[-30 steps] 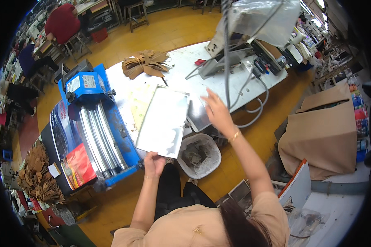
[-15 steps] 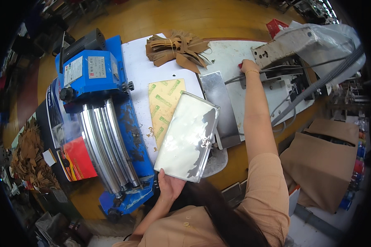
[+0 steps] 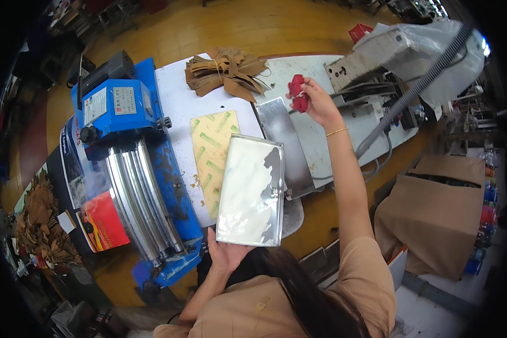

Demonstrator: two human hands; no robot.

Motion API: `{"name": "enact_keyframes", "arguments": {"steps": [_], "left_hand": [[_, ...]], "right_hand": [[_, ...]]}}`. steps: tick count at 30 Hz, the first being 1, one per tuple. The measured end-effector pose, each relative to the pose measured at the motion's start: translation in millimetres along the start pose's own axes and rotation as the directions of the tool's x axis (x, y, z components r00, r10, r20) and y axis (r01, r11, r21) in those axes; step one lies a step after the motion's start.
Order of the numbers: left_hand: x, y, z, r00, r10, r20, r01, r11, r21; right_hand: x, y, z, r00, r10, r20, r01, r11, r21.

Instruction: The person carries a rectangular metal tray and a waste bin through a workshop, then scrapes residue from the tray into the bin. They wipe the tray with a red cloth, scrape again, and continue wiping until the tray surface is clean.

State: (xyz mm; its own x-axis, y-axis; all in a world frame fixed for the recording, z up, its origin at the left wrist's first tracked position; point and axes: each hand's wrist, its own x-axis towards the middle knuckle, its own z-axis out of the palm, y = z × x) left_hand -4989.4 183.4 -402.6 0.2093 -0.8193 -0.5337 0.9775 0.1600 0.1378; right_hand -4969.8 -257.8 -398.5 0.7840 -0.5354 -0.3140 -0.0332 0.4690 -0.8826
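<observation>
A flat rectangular metal tray or case (image 3: 248, 194), whitish and glossy with a mirror-like patch along its right side, rests on my left hand (image 3: 228, 256), gripped at the near edge. Part of the left fingers is hidden beneath it. Farther off, at upper right, my right hand (image 3: 319, 104) pinches a crumpled red cloth (image 3: 298, 93), held up over the white work table (image 3: 307, 65). Below that cloth lies a bare grey metal plate (image 3: 287, 143). Beside the tray is a yellowish sheet with green print (image 3: 211, 152).
A blue machine with shiny rollers (image 3: 143, 191) stands at left. Tied brown strips (image 3: 225, 70) lie at the back. A plastic-covered machine arm (image 3: 372, 59) and a ribbed grey hose (image 3: 403, 93) take up the right. Brown material (image 3: 431, 217) drapes over something at lower right.
My right hand has come back leftward and up from beside the machine arm, now showing the red cloth. The tray in my left hand has turned more upright in the view.
</observation>
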Motion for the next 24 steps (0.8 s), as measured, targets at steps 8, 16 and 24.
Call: {"name": "enact_keyframes", "arguments": {"steps": [8, 16, 24], "left_hand": [[9, 3, -12, 0.972, -0.099, 0.214, 0.088, 0.994, 0.059], [38, -1, -37, 0.751, -0.221, 0.622, 0.33, 0.942, -0.063], [61, -17, -16, 0.998, 0.066, -0.018, -0.042, 0.799, 0.6]], "right_hand": [[-144, 47, 8, 0.983, 0.168, 0.071, -0.172, 0.984, 0.053], [-290, 82, -36, 0.94, 0.34, 0.025, -0.323, 0.864, 0.387], [-329, 98, -39, 0.969, 0.046, -0.241, -0.084, 0.985, -0.15]]}}
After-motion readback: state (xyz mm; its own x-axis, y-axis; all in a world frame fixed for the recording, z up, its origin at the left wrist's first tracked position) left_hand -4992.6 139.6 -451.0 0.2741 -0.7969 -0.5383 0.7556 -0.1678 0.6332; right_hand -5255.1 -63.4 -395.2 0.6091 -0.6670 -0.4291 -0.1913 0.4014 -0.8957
